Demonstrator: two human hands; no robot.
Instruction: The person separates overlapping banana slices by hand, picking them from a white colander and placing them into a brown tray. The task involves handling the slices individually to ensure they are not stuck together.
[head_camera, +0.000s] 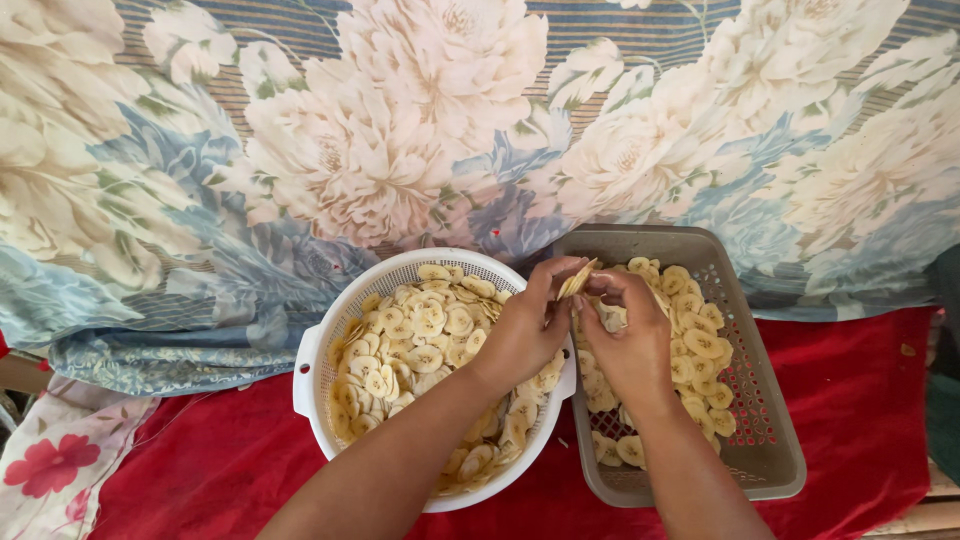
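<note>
Hands: left hand (527, 328) and right hand (630, 335) pinch one slice stack (577, 279) together.
Handling: thin, light, brittle; likely best held by edges.
Place: between white colander (316, 350) and grey basket (770, 420).

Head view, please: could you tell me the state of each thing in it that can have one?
White round colander: nearly full of pale banana slices.
Grey rectangular basket: partly filled, bare mesh along its right side.
Stack of slices: pinched between both hands, above the gap between the containers.
Left hand: fingers closed on the stack.
Right hand: fingers closed on the stack.
Red cloth: spread under both containers.
</note>
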